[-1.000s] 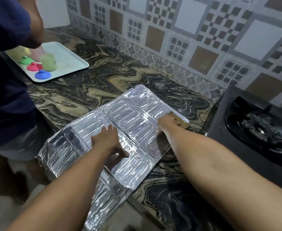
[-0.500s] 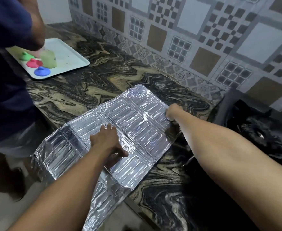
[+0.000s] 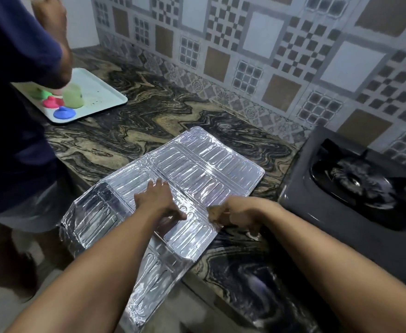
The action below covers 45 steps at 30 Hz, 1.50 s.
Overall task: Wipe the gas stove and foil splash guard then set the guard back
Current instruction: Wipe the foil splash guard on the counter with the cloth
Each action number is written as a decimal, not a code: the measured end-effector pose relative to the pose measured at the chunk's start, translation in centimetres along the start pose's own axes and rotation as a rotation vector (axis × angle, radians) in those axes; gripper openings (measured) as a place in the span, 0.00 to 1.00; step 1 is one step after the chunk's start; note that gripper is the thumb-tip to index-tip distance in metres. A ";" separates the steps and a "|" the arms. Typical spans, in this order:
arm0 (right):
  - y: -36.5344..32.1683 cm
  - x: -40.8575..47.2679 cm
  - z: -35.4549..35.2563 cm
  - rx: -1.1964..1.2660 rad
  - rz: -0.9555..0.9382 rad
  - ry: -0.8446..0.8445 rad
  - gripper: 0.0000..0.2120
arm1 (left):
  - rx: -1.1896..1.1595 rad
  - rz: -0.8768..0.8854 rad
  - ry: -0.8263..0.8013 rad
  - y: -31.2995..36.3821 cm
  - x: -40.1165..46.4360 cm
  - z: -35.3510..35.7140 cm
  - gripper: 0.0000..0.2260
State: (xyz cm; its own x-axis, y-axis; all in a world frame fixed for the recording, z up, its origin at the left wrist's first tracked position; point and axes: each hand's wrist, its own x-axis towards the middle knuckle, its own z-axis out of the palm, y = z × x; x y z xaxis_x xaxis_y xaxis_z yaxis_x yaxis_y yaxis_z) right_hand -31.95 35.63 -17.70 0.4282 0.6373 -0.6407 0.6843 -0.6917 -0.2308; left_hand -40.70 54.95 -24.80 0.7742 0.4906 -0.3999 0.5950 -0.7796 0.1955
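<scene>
The foil splash guard (image 3: 192,179) lies flat and unfolded on the marbled tabletop (image 3: 149,121), its long axis running diagonally from the far right, near the gas stove (image 3: 355,188), to the near left, where its last panels hang past the tabletop's front edge and sag toward the floor. Both hands sit on the guard's near half, so any further wiping has to travel away from the person and to the right along that axis. The left hand (image 3: 159,200) rests on the foil with fingers spread fairly straight, pressing the middle panel down as a brace. The right hand (image 3: 239,213) is just beside it at the guard's near-right edge, fingers curled around something tan that I take to be a wiping cloth (image 3: 215,212), though little of it shows. The right hand is the nearer one to the stove, which stands just beside the guard's right end, apart from it; that suits it for carrying the guard back there later. As for containers, a pale tray (image 3: 105,92) lies well apart at the far left of the tabletop, holding a light green cup (image 3: 73,97) and small blue (image 3: 63,113), pink (image 3: 50,102) and green (image 3: 42,94) lids or moulds, with another person (image 3: 16,104) standing over it.
</scene>
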 end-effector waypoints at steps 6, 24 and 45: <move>1.1 -3.2 -0.6 0.325 0.093 0.198 0.27 | 0.114 -0.021 0.137 0.2 -2.1 0.4 0.49; -6.6 -3.1 5.8 0.191 -0.096 0.044 0.20 | 0.055 0.083 0.108 -2.4 -3.7 3.3 0.25; 1.6 -13.0 5.5 1.407 -0.147 0.440 0.11 | -1.304 -0.064 -0.279 6.5 -17.9 2.8 0.29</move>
State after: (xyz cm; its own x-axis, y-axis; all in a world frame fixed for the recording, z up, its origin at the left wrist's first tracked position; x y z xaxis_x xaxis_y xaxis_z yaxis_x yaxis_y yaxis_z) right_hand -39.61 24.39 -13.78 0.7233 0.6008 -0.3406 -0.2741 -0.2029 -0.9400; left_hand -51.25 40.01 -18.93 0.7607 0.2945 -0.5784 0.5195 0.2581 0.8146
